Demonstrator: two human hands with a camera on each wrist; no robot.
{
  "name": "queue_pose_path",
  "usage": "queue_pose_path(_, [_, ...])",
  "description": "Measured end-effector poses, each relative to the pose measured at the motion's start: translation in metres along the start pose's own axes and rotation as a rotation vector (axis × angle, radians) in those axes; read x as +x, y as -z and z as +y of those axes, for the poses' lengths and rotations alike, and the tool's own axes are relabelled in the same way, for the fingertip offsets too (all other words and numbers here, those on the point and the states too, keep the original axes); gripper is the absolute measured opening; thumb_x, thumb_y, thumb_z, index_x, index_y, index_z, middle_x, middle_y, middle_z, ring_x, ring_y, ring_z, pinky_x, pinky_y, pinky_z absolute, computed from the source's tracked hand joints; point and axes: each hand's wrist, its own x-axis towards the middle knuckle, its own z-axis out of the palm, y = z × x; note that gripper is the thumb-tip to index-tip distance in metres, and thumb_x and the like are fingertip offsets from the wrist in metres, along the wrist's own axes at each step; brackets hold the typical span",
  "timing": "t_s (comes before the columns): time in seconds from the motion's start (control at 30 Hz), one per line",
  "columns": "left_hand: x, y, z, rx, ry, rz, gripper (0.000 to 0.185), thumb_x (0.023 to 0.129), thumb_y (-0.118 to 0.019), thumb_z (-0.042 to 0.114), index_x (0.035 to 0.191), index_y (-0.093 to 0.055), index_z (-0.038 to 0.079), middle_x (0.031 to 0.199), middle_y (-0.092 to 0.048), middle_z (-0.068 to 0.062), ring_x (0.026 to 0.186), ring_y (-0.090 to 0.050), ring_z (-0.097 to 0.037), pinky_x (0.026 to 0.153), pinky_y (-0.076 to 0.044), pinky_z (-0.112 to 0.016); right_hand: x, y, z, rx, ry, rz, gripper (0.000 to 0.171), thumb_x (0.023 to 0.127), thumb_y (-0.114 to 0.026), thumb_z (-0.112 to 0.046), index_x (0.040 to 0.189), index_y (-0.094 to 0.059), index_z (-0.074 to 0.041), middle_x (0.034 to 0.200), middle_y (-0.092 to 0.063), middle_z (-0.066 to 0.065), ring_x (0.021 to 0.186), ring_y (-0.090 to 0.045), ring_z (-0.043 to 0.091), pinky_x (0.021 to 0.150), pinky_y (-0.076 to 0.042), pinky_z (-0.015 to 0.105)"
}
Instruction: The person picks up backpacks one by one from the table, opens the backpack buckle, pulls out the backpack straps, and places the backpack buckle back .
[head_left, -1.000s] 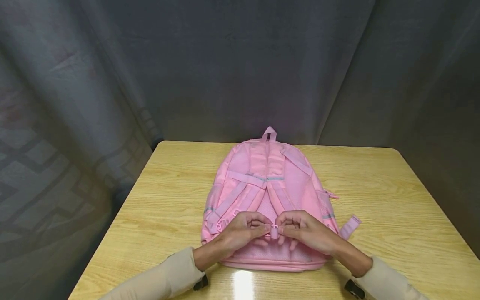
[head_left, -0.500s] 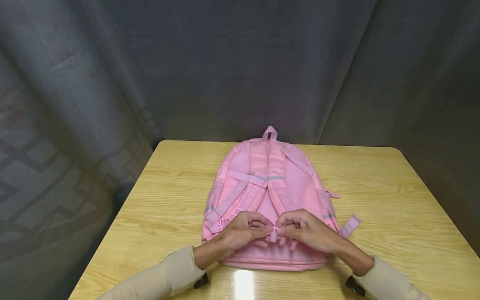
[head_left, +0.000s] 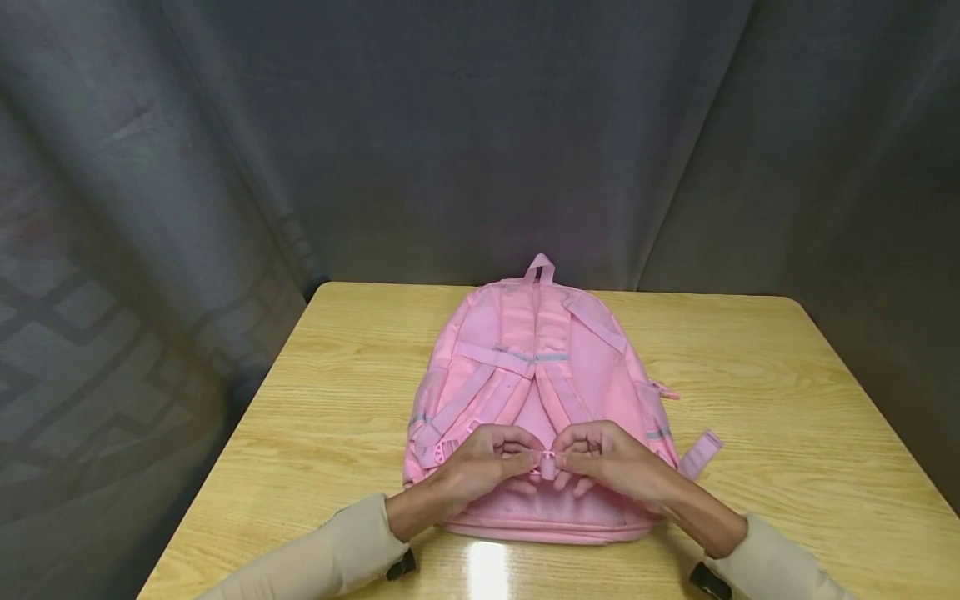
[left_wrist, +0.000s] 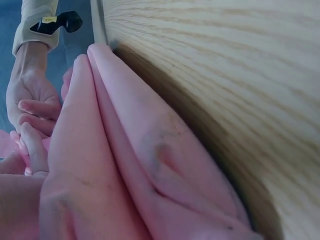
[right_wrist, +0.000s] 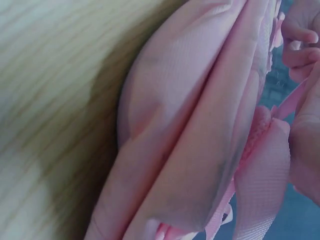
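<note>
A pink backpack lies on the table with its shoulder straps facing up. Over its lower back panel, both hands meet at a small pink plastic buckle, from which a short strap end hangs. My left hand pinches the buckle's left side between thumb and fingers. From the other side my right hand pinches it too. Fingertips cover much of the buckle, so its exact form is hard to tell. A strap runs beside the right hand in the right wrist view.
The wooden table extends on both sides of the backpack. A loose strap end sticks out at the bag's right, below a zipper pull. Another buckle lies near the left forearm. Dark curtains hang behind.
Both hands stay at the same spot with the same pinch. The buckle and its strap end shift only slightly between the fingertips.
</note>
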Motion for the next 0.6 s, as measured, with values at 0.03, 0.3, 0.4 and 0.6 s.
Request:
queue_pose_path(0.03, [0.0002,0.0002,-0.0003,-0.002,-0.001,-0.002,0.022,0.095,-0.063,0.004,0.113,-0.063,-0.01,0.098,-0.072,-0.016,0.08,-0.071,-0.02,0.076,-0.064,-0.035,0.0,-0.0002,0.0003,0.0,-0.003,0.001,0.016,0.097,-0.061,-0.011,0.101,-0.062,0.005,0.09,-0.072,0.014,0.081,-0.07,0.015,0.067,-0.063,0.029])
queue_pose_path(0.3, [-0.0008,-0.0002,-0.0007,0.026,-0.007,-0.017,0.021,0.095,-0.064,0.005,0.111,-0.064,-0.008,0.096,-0.072,-0.015,0.078,-0.07,-0.02,0.076,-0.064,-0.036,-0.0014,0.0008,0.002,-0.097,0.04,0.01,0.018,0.098,-0.06,-0.011,0.1,-0.064,0.006,0.088,-0.072,0.01,0.079,-0.067,0.015,0.057,-0.061,0.029])
queue_pose_path(0.4, [-0.0011,-0.0017,0.0006,0.037,-0.007,-0.016,0.021,0.095,-0.064,0.007,0.11,-0.064,-0.007,0.096,-0.072,-0.016,0.079,-0.07,-0.021,0.076,-0.064,-0.038,-0.0017,0.0018,0.0025,-0.131,0.067,0.004,0.018,0.099,-0.06,-0.012,0.1,-0.065,0.005,0.088,-0.072,0.011,0.079,-0.067,0.015,0.057,-0.061,0.031])
queue_pose_path(0.6, [-0.0007,-0.0049,0.003,0.048,-0.006,-0.008,0.019,0.096,-0.063,0.008,0.109,-0.063,-0.007,0.095,-0.071,-0.015,0.081,-0.071,-0.022,0.077,-0.064,-0.038,-0.0024,0.0016,0.0006,-0.176,0.099,0.011,0.015,0.099,-0.06,-0.014,0.099,-0.067,0.0,0.089,-0.073,0.01,0.073,-0.068,0.016,0.058,-0.062,0.038])
